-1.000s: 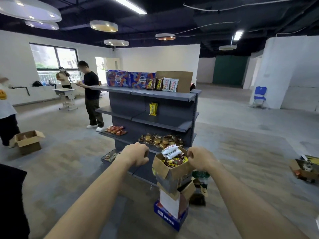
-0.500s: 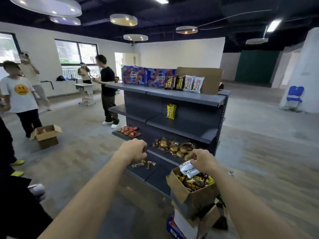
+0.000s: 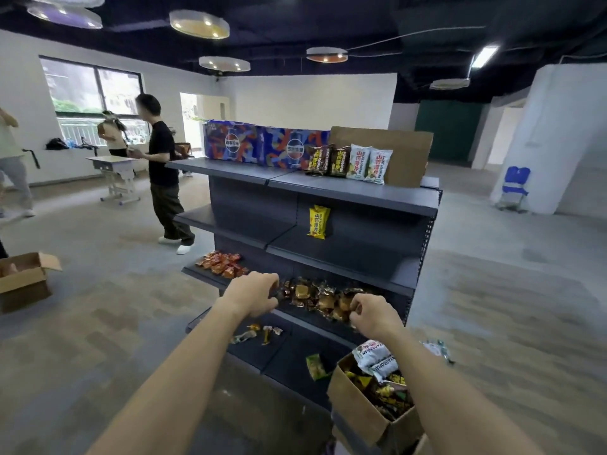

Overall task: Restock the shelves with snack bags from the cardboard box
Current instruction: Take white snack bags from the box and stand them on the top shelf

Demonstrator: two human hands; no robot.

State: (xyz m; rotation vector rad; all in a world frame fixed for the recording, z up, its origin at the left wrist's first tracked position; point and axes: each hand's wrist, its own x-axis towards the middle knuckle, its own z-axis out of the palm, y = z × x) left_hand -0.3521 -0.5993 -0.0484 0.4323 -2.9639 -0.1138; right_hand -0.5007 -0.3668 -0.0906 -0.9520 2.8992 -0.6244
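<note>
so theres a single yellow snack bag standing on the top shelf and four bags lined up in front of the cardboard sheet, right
Not quite. In the head view the yellow snack bag stands alone on the second shelf, not the top shelf. The four bags do line up on the top shelf in front of the cardboard sheet.

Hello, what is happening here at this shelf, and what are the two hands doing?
A person is restocking a grey shelf unit from an open cardboard box full of snack bags, low on the right. Both hands are at the brown snack pile on a lower shelf: the left hand at its left end, the right hand at its right end, fingers curled. What either holds is unclear.
</note>
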